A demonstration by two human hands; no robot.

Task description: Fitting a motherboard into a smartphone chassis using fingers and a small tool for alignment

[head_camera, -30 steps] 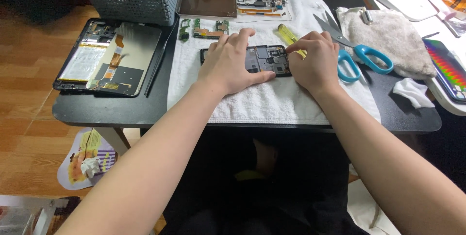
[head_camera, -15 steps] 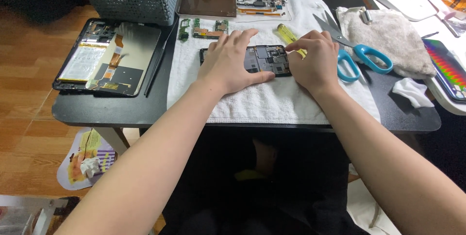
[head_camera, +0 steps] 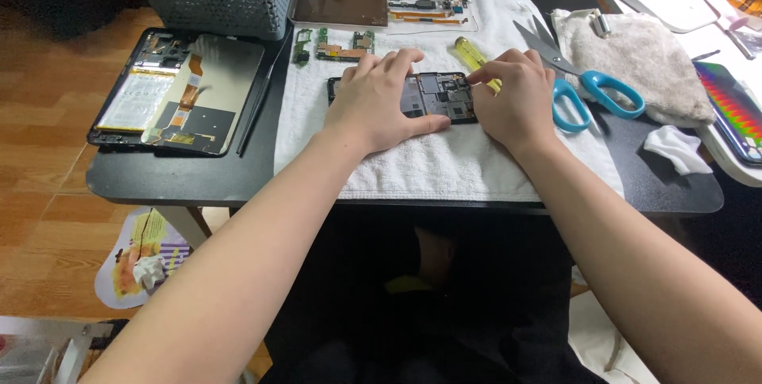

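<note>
The opened phone [head_camera: 435, 97] lies on the white towel [head_camera: 444, 163] in the middle of the dark surface [head_camera: 198, 182]. The left hand [head_camera: 379, 102] rests flat on the phone's left part, fingers spread. The right hand [head_camera: 514, 98] is curled at its right edge, fingertips pressed together on a yellow tool [head_camera: 475, 57]. Blue-handled scissors [head_camera: 591, 86] lie just beside the right hand.
</note>
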